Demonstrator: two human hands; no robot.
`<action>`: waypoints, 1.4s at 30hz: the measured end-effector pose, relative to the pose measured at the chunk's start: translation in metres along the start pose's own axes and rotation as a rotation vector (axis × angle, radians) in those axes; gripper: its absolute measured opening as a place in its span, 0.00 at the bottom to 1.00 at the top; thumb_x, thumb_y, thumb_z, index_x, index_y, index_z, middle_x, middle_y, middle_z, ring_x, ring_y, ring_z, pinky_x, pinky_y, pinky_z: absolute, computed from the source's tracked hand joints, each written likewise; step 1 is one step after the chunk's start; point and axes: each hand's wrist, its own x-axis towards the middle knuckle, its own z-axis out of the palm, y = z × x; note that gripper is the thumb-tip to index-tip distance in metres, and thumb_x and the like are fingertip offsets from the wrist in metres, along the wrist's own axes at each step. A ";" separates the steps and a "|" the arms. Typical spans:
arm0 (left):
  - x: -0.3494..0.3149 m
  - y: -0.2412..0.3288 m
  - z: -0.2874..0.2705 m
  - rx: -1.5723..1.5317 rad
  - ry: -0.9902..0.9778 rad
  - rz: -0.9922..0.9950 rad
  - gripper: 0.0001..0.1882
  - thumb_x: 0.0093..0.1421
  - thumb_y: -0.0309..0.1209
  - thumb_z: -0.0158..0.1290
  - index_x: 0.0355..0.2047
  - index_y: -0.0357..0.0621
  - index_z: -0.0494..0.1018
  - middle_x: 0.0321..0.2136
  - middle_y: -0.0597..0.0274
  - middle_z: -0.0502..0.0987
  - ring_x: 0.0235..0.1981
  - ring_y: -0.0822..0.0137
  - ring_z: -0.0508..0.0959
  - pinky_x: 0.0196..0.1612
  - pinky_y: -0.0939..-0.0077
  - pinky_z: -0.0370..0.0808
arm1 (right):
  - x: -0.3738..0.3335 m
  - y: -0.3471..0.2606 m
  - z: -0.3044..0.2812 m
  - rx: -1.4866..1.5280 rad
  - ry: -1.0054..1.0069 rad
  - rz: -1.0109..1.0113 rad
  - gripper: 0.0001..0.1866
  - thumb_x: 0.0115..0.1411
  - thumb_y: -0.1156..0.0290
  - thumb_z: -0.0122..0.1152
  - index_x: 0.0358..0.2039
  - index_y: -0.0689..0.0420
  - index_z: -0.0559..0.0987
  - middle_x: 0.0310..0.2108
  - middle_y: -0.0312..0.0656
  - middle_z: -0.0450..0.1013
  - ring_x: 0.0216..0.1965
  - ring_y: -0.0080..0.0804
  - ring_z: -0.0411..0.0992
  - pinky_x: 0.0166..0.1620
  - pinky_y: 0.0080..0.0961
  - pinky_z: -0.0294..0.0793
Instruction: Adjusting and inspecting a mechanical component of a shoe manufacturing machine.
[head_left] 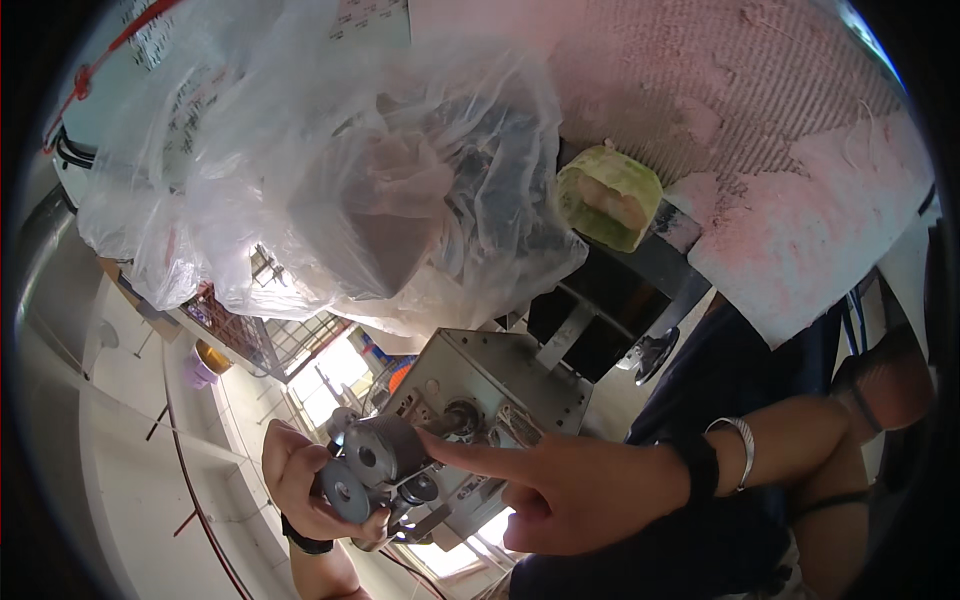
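Note:
My left hand point(298, 485) curls round the side of a small machine's roller head, its fingers closed against a grey metal disc point(344, 486). Beside that disc sits a thicker grey metal roller point(385, 452) with a hole in its centre. My right hand point(570, 492) has its index finger stretched out, the tip at the roller's edge, with the other fingers bent and nothing seen in them. Behind the rollers, a shaft point(460, 418) comes out of the grey metal machine box point(500, 365). A smaller dark roller point(420, 489) lies below. My left fingertips are partly hidden.
Clear plastic bags point(350, 180) spread beyond the machine. A cut green plastic container point(610, 197) stands near a pink-stained cardboard sheet point(820, 215). A black box-shaped part point(600, 315) adjoins the machine. A wire basket point(220, 325) and a purple bucket point(203, 365) are at the left.

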 end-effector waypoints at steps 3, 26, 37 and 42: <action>0.000 -0.001 0.000 -0.013 0.006 0.004 0.37 0.42 0.63 0.60 0.31 0.38 0.66 0.25 0.56 0.60 0.24 0.63 0.61 0.24 0.69 0.57 | -0.002 0.004 -0.004 -0.109 0.050 -0.081 0.42 0.58 0.69 0.55 0.70 0.55 0.47 0.21 0.47 0.73 0.21 0.34 0.73 0.31 0.29 0.73; 0.016 0.002 -0.034 -0.084 -0.298 -0.083 0.38 0.35 0.54 0.70 0.37 0.40 0.68 0.30 0.58 0.66 0.31 0.63 0.63 0.34 0.70 0.60 | 0.020 0.037 -0.015 -0.221 0.327 -0.361 0.33 0.56 0.79 0.52 0.65 0.53 0.64 0.13 0.35 0.67 0.14 0.17 0.61 0.21 0.21 0.64; 0.025 0.028 -0.032 0.044 -0.233 -0.099 0.30 0.31 0.39 0.74 0.30 0.42 0.68 0.26 0.57 0.64 0.27 0.58 0.65 0.28 0.68 0.62 | 0.015 0.029 0.009 -0.272 0.369 -0.355 0.31 0.56 0.75 0.52 0.62 0.59 0.66 0.13 0.37 0.65 0.14 0.18 0.60 0.20 0.22 0.61; 0.027 0.018 -0.026 -0.158 -0.218 -0.004 0.28 0.36 0.40 0.73 0.30 0.42 0.68 0.27 0.58 0.65 0.29 0.56 0.66 0.32 0.69 0.62 | 0.024 0.027 0.021 -0.243 0.432 -0.318 0.29 0.58 0.75 0.52 0.62 0.60 0.66 0.14 0.32 0.63 0.14 0.16 0.57 0.19 0.20 0.57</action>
